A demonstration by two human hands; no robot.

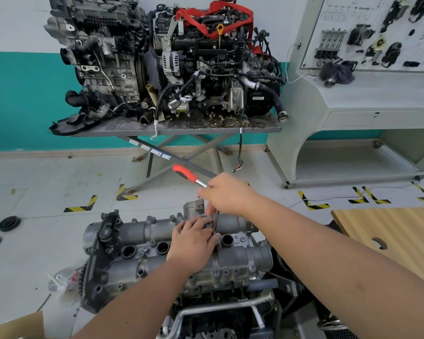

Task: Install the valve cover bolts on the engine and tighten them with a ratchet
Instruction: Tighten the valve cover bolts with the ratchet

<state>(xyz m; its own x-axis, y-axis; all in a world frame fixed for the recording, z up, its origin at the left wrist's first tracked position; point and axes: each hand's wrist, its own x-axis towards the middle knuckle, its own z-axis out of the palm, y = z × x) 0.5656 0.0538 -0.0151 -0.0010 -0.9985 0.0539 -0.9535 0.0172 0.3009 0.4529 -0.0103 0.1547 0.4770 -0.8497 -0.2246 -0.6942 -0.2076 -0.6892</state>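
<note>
The grey valve cover [242, 255] tops the engine in the lower middle of the head view, with several bolts [216, 272] seated along its edges and open spark plug wells. My right hand [227, 194] grips the head end of a ratchet [185, 173] whose red handle points up and left. A thin dark extension bar [216, 222] runs down from the ratchet to the cover. My left hand [194, 241] rests on the cover's middle, its fingers curled around the lower end of the extension. The bolt under the extension is hidden by my hands.
Two other engines [162, 59] stand on a grey scissor-leg table [176, 129] ahead. A grey training board console [367, 77] is at the right. A wooden bench top [389, 231] lies close on the right. A plastic bag [61, 281] lies on the floor, left of the engine.
</note>
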